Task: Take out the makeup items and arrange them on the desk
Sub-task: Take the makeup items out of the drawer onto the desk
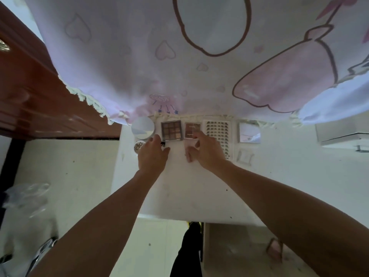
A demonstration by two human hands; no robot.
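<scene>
Dim, soft daylight; wide-angle edge distortion; slight blur throughout.

The worktop (pixel 189 192) is white with a few dark specks. Behind it hangs a pale lilac cloth (pixel 123 56) printed with pink hearts and a pink cartoon figure outlined in brown, edged with a cream fringe. The round compact (pixel 143 126) is white with a pale blue sheen, and the little jar (pixel 139 147) is white with black lettering. The nine-pan palette (pixel 171 129) shows browns and beiges; the second palette (pixel 190 129) is dark reddish brown. The lash tray (pixel 218 130) is white with rows of dark lashes. A small black piece (pixel 163 144) lies near the palettes. The cabinet (pixel 30 86) is red-brown wood.
</scene>
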